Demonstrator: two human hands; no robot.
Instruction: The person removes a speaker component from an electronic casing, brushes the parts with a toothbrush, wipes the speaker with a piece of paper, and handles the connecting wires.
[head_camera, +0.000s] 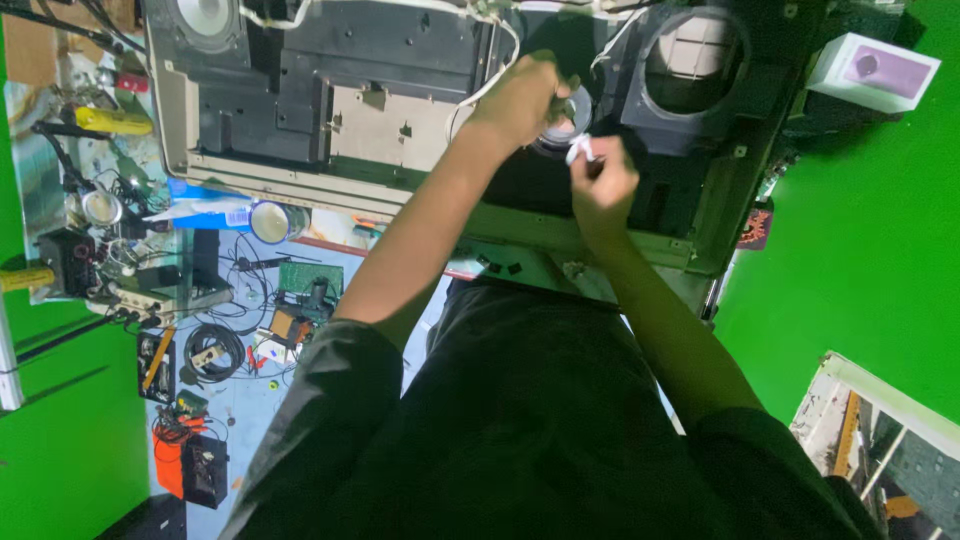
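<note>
An opened grey and black electronics chassis (300, 90) lies in front of me with its back panel off. My left hand (522, 92) is closed around a round silver and black part (572, 118) near the chassis middle, next to a white wire (480, 85). Just below it, my right hand (600, 180) pinches a small white piece (580, 150) between its fingertips, close to the same round part. My dark sleeves and torso fill the lower part of the view.
A large round opening (690, 65) sits in the chassis to the right of my hands, a speaker cone (205, 18) at its top left. A white box (870, 70) stands at the far right. On the blue surface at left lie a circuit board (308, 280), coiled cables (212, 350) and tools.
</note>
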